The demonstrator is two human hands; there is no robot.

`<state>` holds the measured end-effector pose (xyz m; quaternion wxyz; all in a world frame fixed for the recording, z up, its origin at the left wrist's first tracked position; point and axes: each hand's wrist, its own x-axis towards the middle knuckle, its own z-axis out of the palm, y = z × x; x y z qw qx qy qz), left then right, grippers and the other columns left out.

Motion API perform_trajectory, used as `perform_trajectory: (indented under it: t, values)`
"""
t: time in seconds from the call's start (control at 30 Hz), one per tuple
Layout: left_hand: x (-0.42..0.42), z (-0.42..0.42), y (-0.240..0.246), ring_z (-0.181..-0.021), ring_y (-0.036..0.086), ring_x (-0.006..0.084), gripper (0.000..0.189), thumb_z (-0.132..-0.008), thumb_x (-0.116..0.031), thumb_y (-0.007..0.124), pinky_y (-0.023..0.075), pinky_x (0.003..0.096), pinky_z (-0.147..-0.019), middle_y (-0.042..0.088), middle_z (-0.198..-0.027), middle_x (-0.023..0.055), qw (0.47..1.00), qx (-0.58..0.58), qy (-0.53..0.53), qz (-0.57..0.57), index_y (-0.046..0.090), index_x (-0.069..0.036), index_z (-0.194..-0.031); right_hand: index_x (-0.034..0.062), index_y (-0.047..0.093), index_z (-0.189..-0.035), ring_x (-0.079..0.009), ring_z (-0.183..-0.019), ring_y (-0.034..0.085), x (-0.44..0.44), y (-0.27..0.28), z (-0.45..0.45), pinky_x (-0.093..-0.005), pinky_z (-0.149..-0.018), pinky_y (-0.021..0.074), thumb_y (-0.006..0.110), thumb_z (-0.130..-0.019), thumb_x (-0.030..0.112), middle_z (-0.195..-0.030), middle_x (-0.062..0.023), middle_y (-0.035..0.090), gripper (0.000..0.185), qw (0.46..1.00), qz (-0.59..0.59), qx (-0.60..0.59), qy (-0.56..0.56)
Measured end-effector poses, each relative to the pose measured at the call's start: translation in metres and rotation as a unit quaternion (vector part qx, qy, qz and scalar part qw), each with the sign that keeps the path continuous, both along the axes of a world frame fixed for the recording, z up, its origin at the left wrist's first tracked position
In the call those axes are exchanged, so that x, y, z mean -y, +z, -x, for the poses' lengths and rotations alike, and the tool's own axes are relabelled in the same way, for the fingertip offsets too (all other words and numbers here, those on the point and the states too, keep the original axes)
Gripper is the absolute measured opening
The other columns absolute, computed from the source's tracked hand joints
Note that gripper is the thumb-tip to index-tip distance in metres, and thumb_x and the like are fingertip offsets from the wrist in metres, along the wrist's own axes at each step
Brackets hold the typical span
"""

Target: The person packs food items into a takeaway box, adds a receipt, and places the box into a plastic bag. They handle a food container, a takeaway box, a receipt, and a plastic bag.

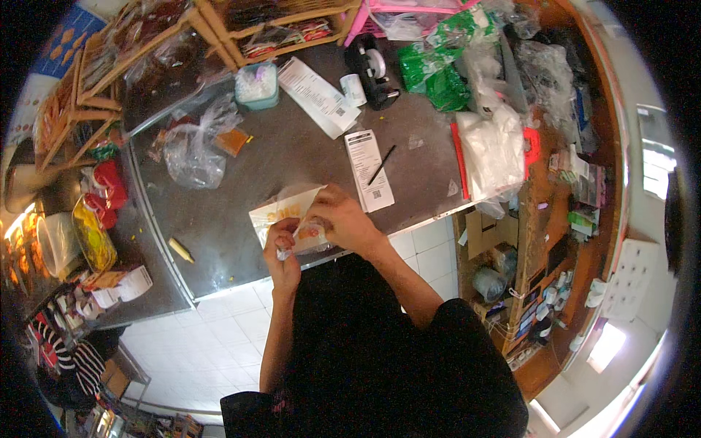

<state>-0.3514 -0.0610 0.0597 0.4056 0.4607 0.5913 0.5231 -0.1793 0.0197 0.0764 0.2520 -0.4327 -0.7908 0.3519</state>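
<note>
Both my hands are at the front edge of the dark table, over a pale flat box or card with yellow lettering [262, 223]. A clear plastic bag [312, 234] lies around it, and small orange-red contents show through the plastic between my hands. My left hand [282, 254] has its fingers curled on the bag's plastic at the left. From the right, my right hand [348, 222] reaches over the pale box with bent fingers and grips the plastic; its fingertips are partly hidden. Just beyond my right hand lies a printed paper slip [361, 159] with a black pen [382, 164] across it.
Farther back are more paper slips [315, 96], a black tape dispenser [378, 74] and a teal tub [256, 87]. A clear bag [194, 156] lies left, near a yellow tube [181, 250]. White plastic bags [490, 156] are stacked right, before a green bag [438, 76]. Wooden racks [290, 27] line the back.
</note>
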Motion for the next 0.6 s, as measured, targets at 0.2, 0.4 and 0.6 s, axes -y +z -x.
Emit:
perform_trajectory:
  t: [0.2, 0.4, 0.6]
  values:
    - [-0.001, 0.004, 0.015, -0.094, 0.062, 0.0274, 0.010, -0.092, -0.009, 0.060, 0.0484, 0.0351, -0.083, 0.064, -0.099, 0.0158, 0.995, -0.080, -0.043, 0.050, 0.055, -0.002, -0.088, 0.0093, 0.065, -0.097, -0.0355, -0.102, 0.062, -0.004, -0.017, 0.015, -0.0477, -0.089, 0.0520, 0.085, -0.063, 0.021, -0.099, -0.0115, 0.061, 0.042, 0.992, -0.073, 0.099, -0.015]
    - [-0.019, 0.006, 0.116, -0.125, 0.055, 0.0356, 0.081, -0.070, -0.024, 0.087, 0.0404, 0.0436, -0.111, 0.052, -0.140, 0.0225, 0.985, -0.133, -0.113, -0.005, 0.051, -0.001, -0.139, 0.0081, 0.074, -0.106, -0.0325, -0.098, 0.069, -0.109, -0.007, -0.095, -0.0429, -0.086, 0.0530, 0.078, -0.081, 0.021, -0.105, -0.0127, 0.073, 0.029, 0.965, -0.029, 0.025, -0.258]
    - [-0.147, -0.123, 0.046, -0.120, 0.061, 0.0205, 0.036, -0.106, -0.025, 0.048, 0.0447, 0.0365, -0.105, 0.068, -0.126, 0.0108, 0.957, 0.197, -0.174, 0.124, 0.065, -0.001, -0.128, 0.0002, 0.075, -0.093, -0.0227, -0.084, 0.069, -0.236, -0.074, -0.173, -0.0388, -0.080, 0.0521, 0.075, -0.086, 0.052, -0.089, -0.0189, 0.073, 0.052, 0.902, 0.265, -0.003, -0.341]
